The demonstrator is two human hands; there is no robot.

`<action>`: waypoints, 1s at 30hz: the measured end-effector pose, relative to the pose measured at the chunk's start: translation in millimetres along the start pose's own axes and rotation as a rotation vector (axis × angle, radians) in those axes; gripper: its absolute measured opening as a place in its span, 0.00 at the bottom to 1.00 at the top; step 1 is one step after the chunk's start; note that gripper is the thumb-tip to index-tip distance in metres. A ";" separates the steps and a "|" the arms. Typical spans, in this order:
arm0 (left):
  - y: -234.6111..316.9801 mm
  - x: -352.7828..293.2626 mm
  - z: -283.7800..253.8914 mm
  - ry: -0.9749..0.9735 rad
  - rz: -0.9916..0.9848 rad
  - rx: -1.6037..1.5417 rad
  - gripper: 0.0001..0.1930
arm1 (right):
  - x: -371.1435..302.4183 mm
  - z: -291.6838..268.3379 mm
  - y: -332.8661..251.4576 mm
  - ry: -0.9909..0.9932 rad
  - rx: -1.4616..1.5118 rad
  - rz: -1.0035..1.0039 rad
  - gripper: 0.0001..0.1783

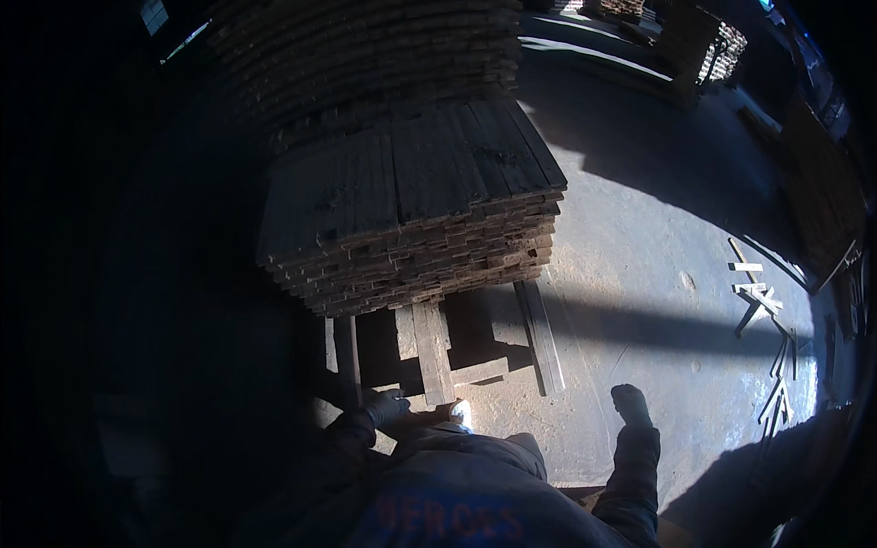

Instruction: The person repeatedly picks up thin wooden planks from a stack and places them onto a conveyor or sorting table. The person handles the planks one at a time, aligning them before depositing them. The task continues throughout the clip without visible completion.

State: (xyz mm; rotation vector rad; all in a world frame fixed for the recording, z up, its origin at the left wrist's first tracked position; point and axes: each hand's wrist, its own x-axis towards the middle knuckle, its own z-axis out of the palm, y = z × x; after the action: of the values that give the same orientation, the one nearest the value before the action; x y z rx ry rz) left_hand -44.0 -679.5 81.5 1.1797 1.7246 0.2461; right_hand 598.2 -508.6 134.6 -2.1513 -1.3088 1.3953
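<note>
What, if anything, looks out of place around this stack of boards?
The loose wood strips on the floor at right: they lie crisscrossed at odd angles, unlike the layered stack. The stack's near ends also look uneven. Deep shadow hides much of the left side.

A grey floor (594, 237) is crossed by bands of shadow and sunlight. On the right, wood scraps (749, 289) are strewn, some laid across others, and thin sticks (775, 402) are scattered below them. Farther up that side, a brown panel (818, 173) is seen in shade. At the upper right, a distant stack (726, 55) is partly sunlit. At the upper left, a window (153, 14) is surrounded by darkness.
</note>
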 end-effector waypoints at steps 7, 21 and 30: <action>-86.5 31.0 -116.4 0.402 -0.208 -0.586 0.09 | 107.4 105.5 -145.5 -0.166 -0.796 -1.173 0.09; -68.3 54.3 -71.2 0.466 -0.795 -0.799 0.26 | 241.2 335.7 -691.6 -0.404 -0.694 -1.178 0.39; 116.2 141.7 -133.4 0.558 -0.706 -0.833 0.29 | 378.0 590.9 -940.4 -0.215 -1.218 -1.300 0.56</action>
State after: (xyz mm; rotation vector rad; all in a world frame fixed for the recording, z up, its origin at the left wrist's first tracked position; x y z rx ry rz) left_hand -87.4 -463.2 133.5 -0.1439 2.0678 0.8043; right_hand -352.0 176.2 202.1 -0.7668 -3.2090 0.1851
